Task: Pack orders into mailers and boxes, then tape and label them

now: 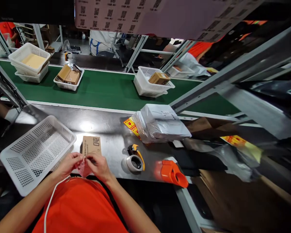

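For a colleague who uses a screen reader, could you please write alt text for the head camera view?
The left hand and right hand pinch a small pink packet together above a steel workbench, just in front of a small cardboard box. An empty white basket lies to the left, a tape dispenser to the right, and a green conveyor carries baskets of boxes behind.

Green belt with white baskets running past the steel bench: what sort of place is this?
Probably a packing line in a factory or warehouse. A long green conveyor belt carries white perforated plastic baskets holding small brown cardboard boxes, and a tape dispenser with a yellow handle sits on the steel bench.
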Action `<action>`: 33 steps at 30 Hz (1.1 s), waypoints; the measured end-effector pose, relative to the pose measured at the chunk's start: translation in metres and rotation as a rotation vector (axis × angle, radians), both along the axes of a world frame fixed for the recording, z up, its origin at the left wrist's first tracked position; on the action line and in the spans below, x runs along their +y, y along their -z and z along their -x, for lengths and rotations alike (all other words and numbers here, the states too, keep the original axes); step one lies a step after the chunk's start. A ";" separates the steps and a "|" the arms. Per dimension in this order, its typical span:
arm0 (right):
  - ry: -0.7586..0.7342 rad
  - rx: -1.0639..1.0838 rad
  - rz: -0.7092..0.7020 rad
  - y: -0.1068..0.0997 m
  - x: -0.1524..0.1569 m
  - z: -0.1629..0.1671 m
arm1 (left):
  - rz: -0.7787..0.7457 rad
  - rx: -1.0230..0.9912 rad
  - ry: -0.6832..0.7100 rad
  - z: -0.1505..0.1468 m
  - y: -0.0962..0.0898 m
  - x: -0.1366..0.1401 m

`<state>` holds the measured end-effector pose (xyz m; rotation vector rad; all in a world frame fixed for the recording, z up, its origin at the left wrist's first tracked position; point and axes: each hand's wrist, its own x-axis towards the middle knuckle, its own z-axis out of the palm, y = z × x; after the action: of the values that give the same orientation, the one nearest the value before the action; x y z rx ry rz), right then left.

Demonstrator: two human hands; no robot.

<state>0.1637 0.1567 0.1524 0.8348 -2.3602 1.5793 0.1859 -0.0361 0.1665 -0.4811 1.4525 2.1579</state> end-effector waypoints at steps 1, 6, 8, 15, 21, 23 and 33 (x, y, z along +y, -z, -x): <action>0.064 -0.092 0.052 0.001 0.001 -0.001 | 0.012 0.008 -0.037 0.000 0.000 0.001; 0.173 -0.217 0.111 -0.001 0.009 0.003 | 0.183 0.155 -0.154 -0.001 -0.006 0.007; 0.119 -0.052 0.024 -0.008 0.012 0.006 | 0.275 0.243 -0.126 -0.002 -0.008 0.007; -0.088 0.224 -0.158 -0.023 0.009 0.015 | 0.547 0.470 0.041 -0.005 -0.015 0.004; -0.026 0.392 -0.236 -0.024 0.013 0.012 | 0.634 0.540 0.112 -0.003 -0.021 0.006; -0.012 0.433 -0.268 -0.023 0.015 0.011 | 0.609 0.509 0.113 -0.003 -0.020 0.009; -0.049 0.538 -0.455 -0.013 0.023 0.010 | 0.297 0.153 0.072 0.000 -0.007 0.016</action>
<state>0.1536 0.1799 0.1652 1.2258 -2.3043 0.6916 0.1854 -0.0205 0.1739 -0.3642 1.8591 1.9671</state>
